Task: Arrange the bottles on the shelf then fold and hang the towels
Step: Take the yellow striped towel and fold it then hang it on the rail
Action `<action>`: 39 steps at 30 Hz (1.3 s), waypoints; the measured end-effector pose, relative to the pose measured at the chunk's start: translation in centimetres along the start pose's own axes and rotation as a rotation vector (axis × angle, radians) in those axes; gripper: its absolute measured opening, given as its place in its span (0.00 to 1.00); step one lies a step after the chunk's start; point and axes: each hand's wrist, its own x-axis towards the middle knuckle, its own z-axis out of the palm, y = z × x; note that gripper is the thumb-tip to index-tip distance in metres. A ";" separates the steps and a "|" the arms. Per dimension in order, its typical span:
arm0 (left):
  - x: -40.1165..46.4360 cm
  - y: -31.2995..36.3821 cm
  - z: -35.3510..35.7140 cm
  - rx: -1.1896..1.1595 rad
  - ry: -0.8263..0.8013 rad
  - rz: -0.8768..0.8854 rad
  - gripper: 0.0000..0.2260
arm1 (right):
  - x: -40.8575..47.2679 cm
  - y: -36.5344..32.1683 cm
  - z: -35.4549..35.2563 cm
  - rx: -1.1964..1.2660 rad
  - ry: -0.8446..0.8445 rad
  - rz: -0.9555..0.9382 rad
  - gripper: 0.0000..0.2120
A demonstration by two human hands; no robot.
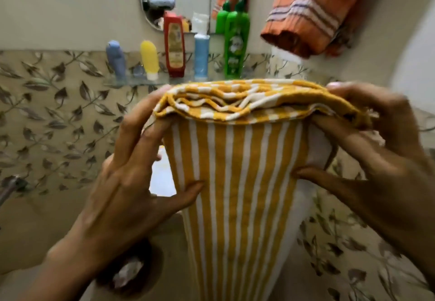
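The left hand and right hand each pinch a top corner of the folded yellow-striped towel — hanging lengthwise between them (orange towel already hung up-right, nearer the right hand).

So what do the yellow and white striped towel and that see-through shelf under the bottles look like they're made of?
The yellow and white striped towel looks like woven cotton, matte: soft stacked folds with stitched hems, gripped by the left hand and the right hand. The see-through shelf looks like glass, glossy with a pale edge; clear acrylic is possible.
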 end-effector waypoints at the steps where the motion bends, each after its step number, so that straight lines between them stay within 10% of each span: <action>1: 0.6 -0.4 0.1 -0.026 -0.005 0.003 0.38 | -0.3 1.6 0.0 -0.012 0.003 -0.047 0.31; 9: 11.9 -2.4 3.0 0.047 0.093 0.190 0.51 | 4.5 5.8 -1.8 -0.309 0.371 -0.075 0.11; 20: 31.0 -0.4 8.0 -0.188 0.241 0.310 0.57 | 16.4 13.5 -9.6 -0.514 0.526 0.173 0.13; 34: 53.5 4.2 16.0 -0.694 0.057 0.178 0.29 | 30.9 24.8 -18.5 -0.905 -0.112 0.576 0.12; 39: 57.1 4.3 18.7 -0.532 -0.212 0.080 0.19 | 32.0 25.2 -18.4 -0.930 -0.310 0.578 0.12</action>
